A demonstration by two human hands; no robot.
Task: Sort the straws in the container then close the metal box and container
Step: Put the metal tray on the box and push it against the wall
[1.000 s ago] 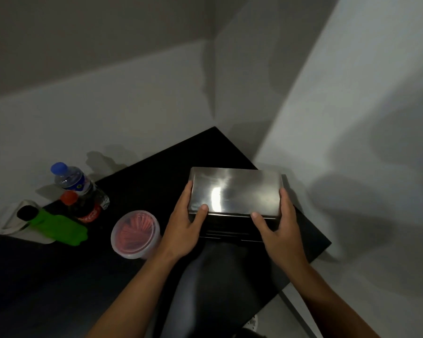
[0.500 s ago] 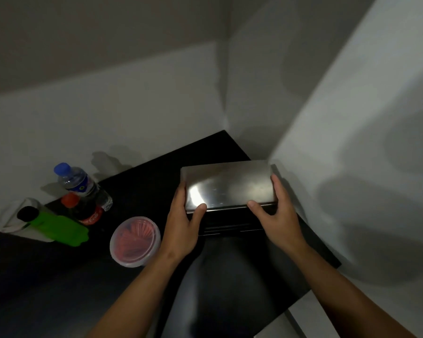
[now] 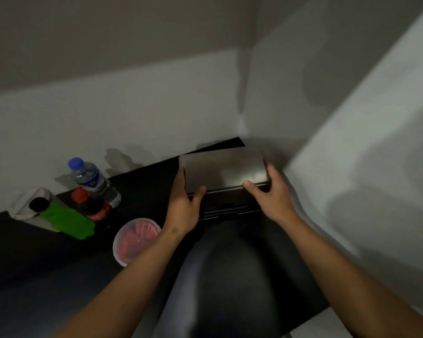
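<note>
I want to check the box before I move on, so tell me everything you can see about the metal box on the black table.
The rectangular brushed-metal box sits near the far right corner of the black table, close to the white walls. Its flat, dull silver lid looks fully down, with a faint glare near the right front. The darker front wall below shows horizontal ridges. The left hand holds its left end, thumb on the lid's front edge; the right hand holds the right end likewise. Nothing else touches it.

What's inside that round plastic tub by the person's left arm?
Red straws fill the tub, seen through its clear top. How many, and what lies beneath them, is hidden.
</note>
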